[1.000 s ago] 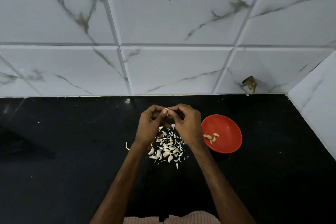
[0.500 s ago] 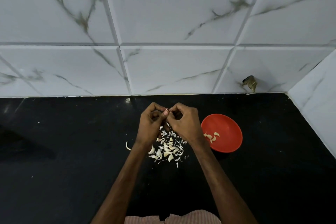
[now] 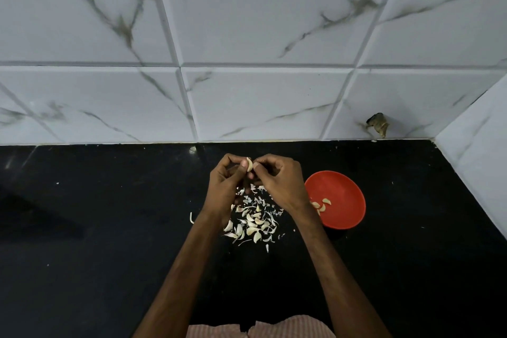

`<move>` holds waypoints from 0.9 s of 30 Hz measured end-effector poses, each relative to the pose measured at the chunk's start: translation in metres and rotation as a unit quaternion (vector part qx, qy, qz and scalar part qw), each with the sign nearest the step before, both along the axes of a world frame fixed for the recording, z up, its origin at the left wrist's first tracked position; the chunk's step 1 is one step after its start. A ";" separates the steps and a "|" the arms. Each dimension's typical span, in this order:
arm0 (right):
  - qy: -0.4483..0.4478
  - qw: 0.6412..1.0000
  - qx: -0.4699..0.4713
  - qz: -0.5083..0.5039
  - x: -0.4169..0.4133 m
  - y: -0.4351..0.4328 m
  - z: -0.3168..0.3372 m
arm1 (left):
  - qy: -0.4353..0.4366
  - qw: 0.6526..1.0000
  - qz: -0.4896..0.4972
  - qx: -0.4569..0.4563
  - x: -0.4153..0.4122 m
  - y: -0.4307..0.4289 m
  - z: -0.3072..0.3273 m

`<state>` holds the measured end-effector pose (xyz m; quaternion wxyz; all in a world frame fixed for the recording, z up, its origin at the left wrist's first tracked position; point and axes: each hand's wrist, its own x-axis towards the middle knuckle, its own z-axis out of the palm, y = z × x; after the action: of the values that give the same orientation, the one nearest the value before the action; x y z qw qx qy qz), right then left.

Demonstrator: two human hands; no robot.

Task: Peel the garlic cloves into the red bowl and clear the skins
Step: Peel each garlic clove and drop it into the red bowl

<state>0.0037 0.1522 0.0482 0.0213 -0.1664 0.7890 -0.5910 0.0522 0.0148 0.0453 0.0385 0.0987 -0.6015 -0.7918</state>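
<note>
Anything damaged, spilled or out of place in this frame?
A dark broken patch mars the wall tile beyond the red bowl. One stray sliver lies apart, left of the garlic pile.

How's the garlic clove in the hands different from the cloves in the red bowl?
The held clove is pinched between the left hand and right hand above the counter; the bowl cloves lie loose in the red bowl. The held clove is single; the bowl cloves are several. Both look pale cream.
</note>
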 end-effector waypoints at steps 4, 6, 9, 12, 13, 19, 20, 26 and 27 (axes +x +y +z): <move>0.015 0.999 0.037 0.006 -0.001 -0.001 0.004 | 0.030 0.999 0.004 -0.036 -0.001 0.000 0.000; 0.020 0.998 0.066 0.016 -0.002 0.000 0.004 | 0.036 0.997 0.003 -0.070 -0.002 0.000 0.000; 0.004 0.997 0.080 0.023 -0.003 0.001 0.005 | 0.039 0.994 -0.009 -0.097 -0.002 -0.001 -0.001; -0.021 0.998 0.061 0.022 -0.002 0.002 0.004 | 0.033 0.994 -0.022 -0.102 -0.003 -0.004 -0.002; -0.028 0.998 0.055 0.023 -0.002 0.002 0.003 | 0.031 0.994 -0.024 -0.100 -0.003 -0.005 -0.002; -0.047 0.998 0.039 0.032 -0.003 -0.001 0.001 | 0.024 0.996 -0.037 -0.076 -0.003 -0.009 -0.004; -0.046 0.998 0.043 0.030 -0.003 -0.002 0.001 | 0.022 0.996 -0.038 -0.076 -0.004 -0.009 -0.005; -0.045 0.998 0.038 0.015 0.001 -0.004 0.002 | 0.030 0.995 -0.029 -0.089 -0.004 -0.010 -0.005; -0.038 0.998 0.050 0.010 0.001 -0.006 0.003 | 0.031 0.995 -0.025 -0.095 -0.003 -0.011 -0.005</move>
<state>0.0048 0.1461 0.0510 0.0655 -0.1508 0.8142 -0.5568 0.0491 0.0042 0.0403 0.0467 0.0548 -0.6746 -0.7347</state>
